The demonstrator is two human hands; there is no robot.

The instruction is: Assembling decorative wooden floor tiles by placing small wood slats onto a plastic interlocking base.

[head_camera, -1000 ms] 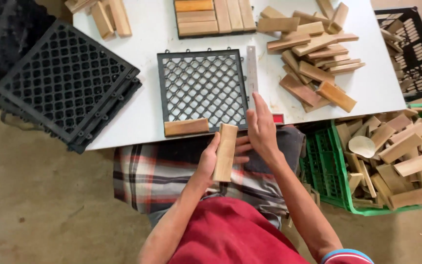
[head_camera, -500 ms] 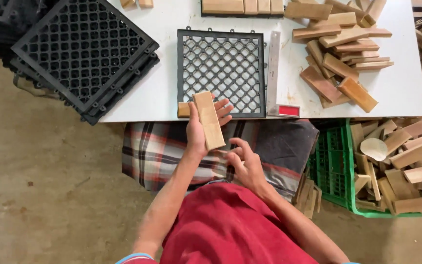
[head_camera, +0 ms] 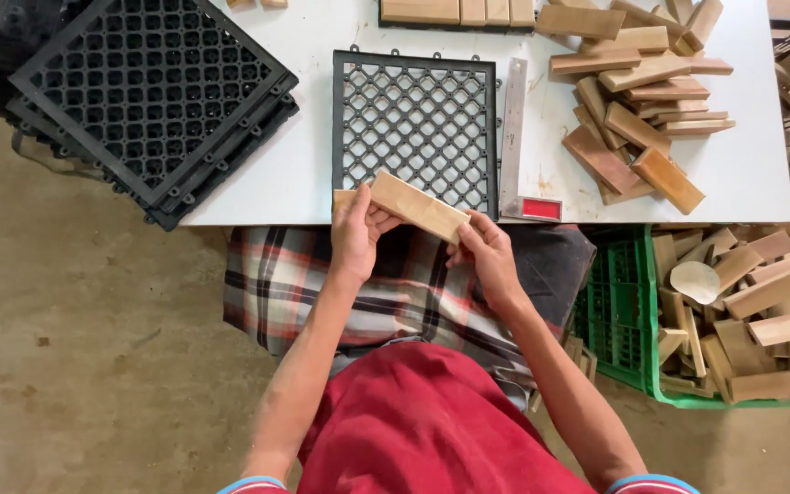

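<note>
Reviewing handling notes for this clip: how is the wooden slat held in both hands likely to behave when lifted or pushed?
The wooden slat looks stiff: it spans between the left hand and right hand without sagging. Probably light, since fingertips alone carry it. Its flat rectangular faces suggest it would slide, not roll.

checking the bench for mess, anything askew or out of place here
The stack of black grid tiles sits skewed and overhangs the table's left edge. The loose wooden slats lie in a jumbled heap. The grid panel and metal square lie straight.

Single head view, steeply downward, close over white table (head_camera: 304, 174) edge.
</note>
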